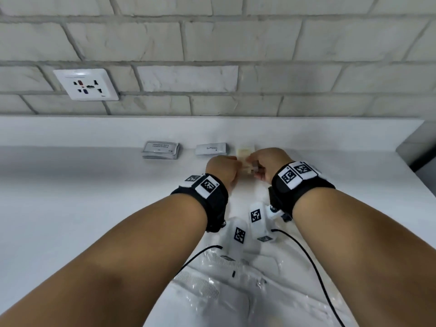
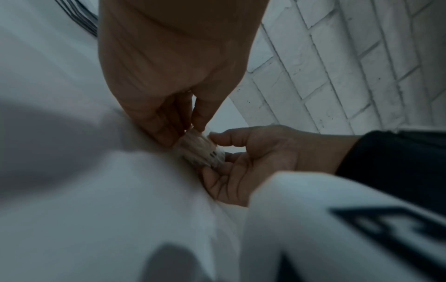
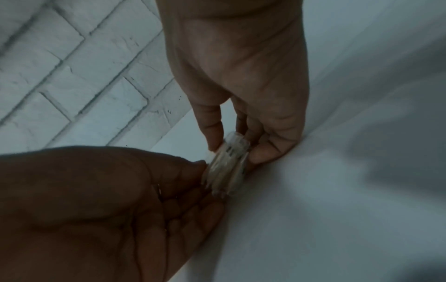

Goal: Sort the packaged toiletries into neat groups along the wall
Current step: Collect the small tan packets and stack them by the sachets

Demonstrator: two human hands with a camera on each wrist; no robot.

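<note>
Two groups already sit by the brick wall (image 1: pixel 212 43): left of your hands, a stack of grey packets (image 1: pixel 161 150), then a white sachet (image 1: pixel 210 148). Next along the wall, your left hand (image 1: pixel 221 169) and right hand (image 1: pixel 267 165) both pinch a small bundle of clear packets (image 2: pixel 201 149), low over the white counter (image 1: pixel 82 197), in front of a pale packet (image 1: pixel 245 151). I think it still needs setting down. A socket (image 1: pixel 85 84) is on the wall.

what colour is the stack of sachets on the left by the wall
Silvery grey with dark lettering: the stack of sachets shows best in the head view.
</note>
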